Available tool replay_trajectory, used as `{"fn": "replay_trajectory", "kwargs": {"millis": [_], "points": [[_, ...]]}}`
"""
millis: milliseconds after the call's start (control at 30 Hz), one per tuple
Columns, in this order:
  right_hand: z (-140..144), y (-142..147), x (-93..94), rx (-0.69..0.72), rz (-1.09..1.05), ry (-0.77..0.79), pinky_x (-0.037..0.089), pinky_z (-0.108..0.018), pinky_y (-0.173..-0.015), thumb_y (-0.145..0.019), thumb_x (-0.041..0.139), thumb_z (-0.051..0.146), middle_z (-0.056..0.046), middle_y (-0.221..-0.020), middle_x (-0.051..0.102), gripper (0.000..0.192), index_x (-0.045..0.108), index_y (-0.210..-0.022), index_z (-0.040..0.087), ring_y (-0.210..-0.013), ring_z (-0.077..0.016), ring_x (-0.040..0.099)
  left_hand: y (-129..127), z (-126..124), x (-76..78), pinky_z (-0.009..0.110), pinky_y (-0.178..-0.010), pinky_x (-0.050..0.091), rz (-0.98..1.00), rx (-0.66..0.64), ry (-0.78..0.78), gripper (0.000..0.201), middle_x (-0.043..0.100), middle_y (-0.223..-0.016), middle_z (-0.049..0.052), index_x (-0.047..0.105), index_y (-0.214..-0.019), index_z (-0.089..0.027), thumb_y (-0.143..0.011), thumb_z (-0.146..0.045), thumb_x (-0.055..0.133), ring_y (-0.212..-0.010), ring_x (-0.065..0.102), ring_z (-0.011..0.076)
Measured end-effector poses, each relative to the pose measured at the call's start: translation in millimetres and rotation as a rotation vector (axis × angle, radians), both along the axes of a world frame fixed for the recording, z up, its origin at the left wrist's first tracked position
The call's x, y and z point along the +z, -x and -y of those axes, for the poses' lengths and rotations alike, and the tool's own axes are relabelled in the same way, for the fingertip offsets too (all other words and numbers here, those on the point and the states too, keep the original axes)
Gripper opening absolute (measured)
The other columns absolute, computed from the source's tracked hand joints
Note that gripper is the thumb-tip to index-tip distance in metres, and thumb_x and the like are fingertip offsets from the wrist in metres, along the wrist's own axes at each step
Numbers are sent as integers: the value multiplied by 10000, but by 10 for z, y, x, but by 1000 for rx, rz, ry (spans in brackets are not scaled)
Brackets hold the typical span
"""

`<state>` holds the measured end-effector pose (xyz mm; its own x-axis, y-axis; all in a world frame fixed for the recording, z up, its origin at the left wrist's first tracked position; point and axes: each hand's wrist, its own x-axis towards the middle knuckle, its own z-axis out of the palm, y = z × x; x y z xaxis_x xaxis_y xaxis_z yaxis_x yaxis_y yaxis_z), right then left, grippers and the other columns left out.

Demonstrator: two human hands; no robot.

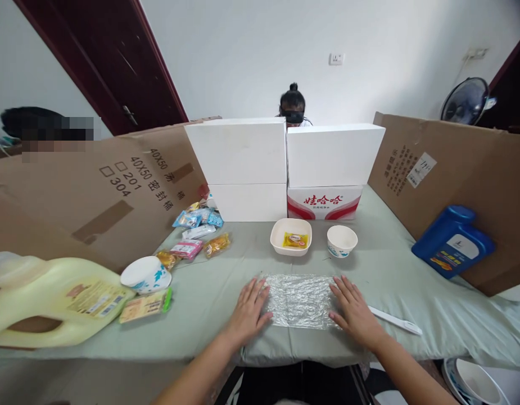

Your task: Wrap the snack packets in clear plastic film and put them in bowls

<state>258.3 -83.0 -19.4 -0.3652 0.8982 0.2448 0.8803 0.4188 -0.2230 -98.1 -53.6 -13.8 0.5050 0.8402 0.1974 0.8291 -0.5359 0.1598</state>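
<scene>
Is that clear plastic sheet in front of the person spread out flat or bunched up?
Spread flat. The plastic sheet lies as a wrinkled rectangle on the table, with the left hand and right hand pressing its two side edges.

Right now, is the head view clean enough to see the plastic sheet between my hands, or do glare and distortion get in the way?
Head view: even, soft light; the crinkled plastic sheet glints but stays readable between left hand and right hand. Wide-angle bending curves the cardboard walls at the edges; a patch far left is pixelated.
</scene>
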Motion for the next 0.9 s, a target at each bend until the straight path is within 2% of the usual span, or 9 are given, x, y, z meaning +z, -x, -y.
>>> {"fn": "replay_trajectory", "kwargs": {"millis": [100,167,267,433,567,667,800,900], "points": [[186,-132,118,184,-75,79,376,-455,-1077,-855,577,473,-94,-1423,476,506,548,-1302,238,-1348,-271,376,211,129,84,465,-1069,395,61,-235,12,407,577,-1294,110,595,-1193,-208,-805,-327,622,-1274,462,299],[280,-179,154,216,-98,150,413,-430,-1054,-852,596,430,-80,-1349,552,395,617,-1204,252,-1276,-253,470,277,176,117,433,-1030,447,74,-307,21,294,639,-1190,93,628,-1107,-210,-817,-242,591,-1207,529,270],[331,-186,136,190,-142,148,434,-407,-1039,-906,529,346,-65,-1275,611,263,657,-1118,255,-1226,-224,521,290,159,111,389,-976,499,98,-340,-24,256,689,-1070,73,655,-1024,-215,-879,-125,463,-1126,595,222],[297,-143,103,186,-180,90,456,-370,-1008,-955,436,272,-49,-1190,656,244,669,-1023,247,-1169,-190,562,252,82,65,373,-935,516,182,-326,-95,254,698,-977,66,641,-972,-202,-881,-103,426,-1024,628,201],[290,-128,143,148,-217,120,460,-362,-969,-965,399,291,-64,-1122,671,254,645,-974,228,-1108,-195,589,223,62,91,334,-863,511,279,-225,-29,202,677,-913,58,599,-909,-200,-898,-150,403,-906,630,185],[194,-89,174,-9,-230,158,486,-320,-858,-971,345,314,-55,-989,688,279,609,-972,224,-948,-179,637,145,-28,142,296,-771,496,304,-75,65,214,662,-841,39,578,-895,-213,-924,-211,366,-803,627,175],[-144,32,175,-265,-116,195,464,-279,-720,-973,300,328,-30,-874,685,285,566,-974,225,-801,-170,651,-64,-292,216,257,-723,455,104,280,199,215,677,-844,15,558,-1001,-222,-944,-213,351,-773,644,164],[-403,148,133,-368,-39,193,429,-280,-655,-972,306,295,-52,-844,689,267,558,-974,208,-761,-190,655,-232,-458,218,262,-716,443,0,405,206,191,689,-875,36,565,-1004,-207,-933,-195,388,-799,655,182]]}}
